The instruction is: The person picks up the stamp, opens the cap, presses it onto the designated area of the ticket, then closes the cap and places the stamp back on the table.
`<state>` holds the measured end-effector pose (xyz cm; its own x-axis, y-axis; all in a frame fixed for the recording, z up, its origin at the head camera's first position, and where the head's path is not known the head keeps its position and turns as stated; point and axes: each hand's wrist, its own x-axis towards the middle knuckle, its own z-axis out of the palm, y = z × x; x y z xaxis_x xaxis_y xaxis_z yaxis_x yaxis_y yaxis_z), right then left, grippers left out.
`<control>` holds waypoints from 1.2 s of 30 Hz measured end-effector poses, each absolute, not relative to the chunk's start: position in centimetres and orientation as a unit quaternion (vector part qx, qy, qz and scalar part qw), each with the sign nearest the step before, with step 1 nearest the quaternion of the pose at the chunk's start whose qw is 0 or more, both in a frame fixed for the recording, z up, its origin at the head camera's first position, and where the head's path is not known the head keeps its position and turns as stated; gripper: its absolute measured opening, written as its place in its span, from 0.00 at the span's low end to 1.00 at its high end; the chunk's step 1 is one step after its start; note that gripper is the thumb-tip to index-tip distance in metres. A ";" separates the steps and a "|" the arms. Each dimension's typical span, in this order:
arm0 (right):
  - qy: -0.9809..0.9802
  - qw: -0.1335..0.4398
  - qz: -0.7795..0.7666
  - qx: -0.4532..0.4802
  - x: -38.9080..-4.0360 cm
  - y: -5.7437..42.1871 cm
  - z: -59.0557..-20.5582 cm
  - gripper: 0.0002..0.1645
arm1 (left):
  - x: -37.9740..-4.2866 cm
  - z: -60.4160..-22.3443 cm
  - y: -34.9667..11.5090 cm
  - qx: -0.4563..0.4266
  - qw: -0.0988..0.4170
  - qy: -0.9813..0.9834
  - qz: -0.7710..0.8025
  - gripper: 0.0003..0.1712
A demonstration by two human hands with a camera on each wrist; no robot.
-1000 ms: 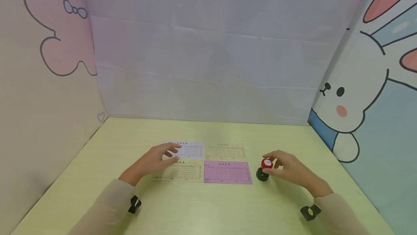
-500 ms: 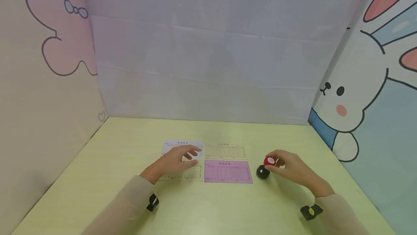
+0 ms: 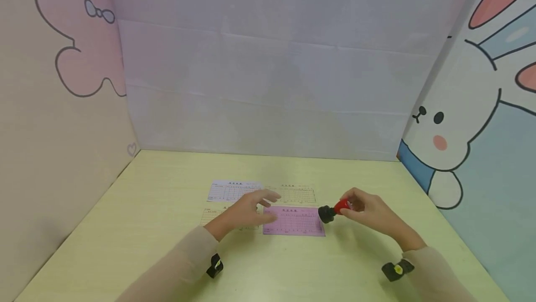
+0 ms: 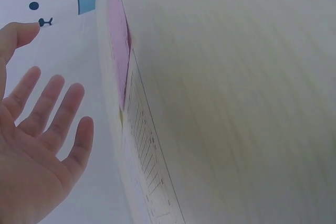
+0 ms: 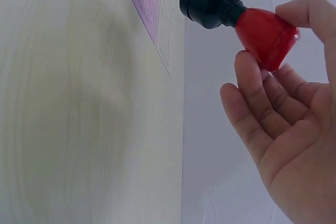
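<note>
My right hand (image 3: 368, 207) pinches the red knob of a stamp (image 5: 262, 35) between thumb and fingers. The stamp is tilted, its black round base (image 3: 325, 214) pointing left, above the right edge of the pink form (image 3: 293, 222). In the right wrist view the stamp is clear of the table. My left hand (image 3: 247, 209) holds nothing and hovers over the forms, fingers spread and slightly bent, as the left wrist view (image 4: 47, 140) also shows. Its fingertips are over the pink form's left part. Whether the base has a cap on it I cannot tell.
A white form (image 3: 226, 191) and a pale yellow form (image 3: 295, 195) lie behind; another pale form (image 3: 211, 214) lies left of the pink one, partly under my left hand. The pale wooden table (image 3: 289, 269) ends at a white back sheet (image 3: 268, 83), with printed panels at both sides.
My right hand has lifted the stamp and tipped it, so its black base now points left over the pink form. My left hand has moved right, from the left forms towards the pink one.
</note>
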<state>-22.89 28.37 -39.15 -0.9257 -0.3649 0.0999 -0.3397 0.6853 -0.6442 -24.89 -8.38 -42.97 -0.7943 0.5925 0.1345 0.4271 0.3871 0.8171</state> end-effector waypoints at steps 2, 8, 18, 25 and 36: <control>0.915 0.020 -0.354 -0.192 -22.9 28.3 -39.2 0.16 | -24.7 -43.1 -7.9 0.306 0.088 0.823 0.470 0.32; 0.892 0.034 -0.404 -0.198 -23.1 27.8 -39.4 0.17 | -24.6 -43.4 -6.4 0.291 0.069 0.812 0.502 0.38; 0.835 0.095 -0.513 -0.173 -23.3 26.1 -39.7 0.23 | -23.7 -42.9 -4.2 0.256 0.051 0.787 0.560 0.38; 0.804 0.109 -0.554 -0.189 -23.6 24.9 -40.3 0.23 | -23.4 -42.5 -3.5 0.248 0.024 0.789 0.562 0.39; 0.784 0.122 -0.579 -0.188 -23.6 23.3 -41.4 0.24 | -23.4 -42.5 -3.4 0.235 0.026 0.777 0.583 0.32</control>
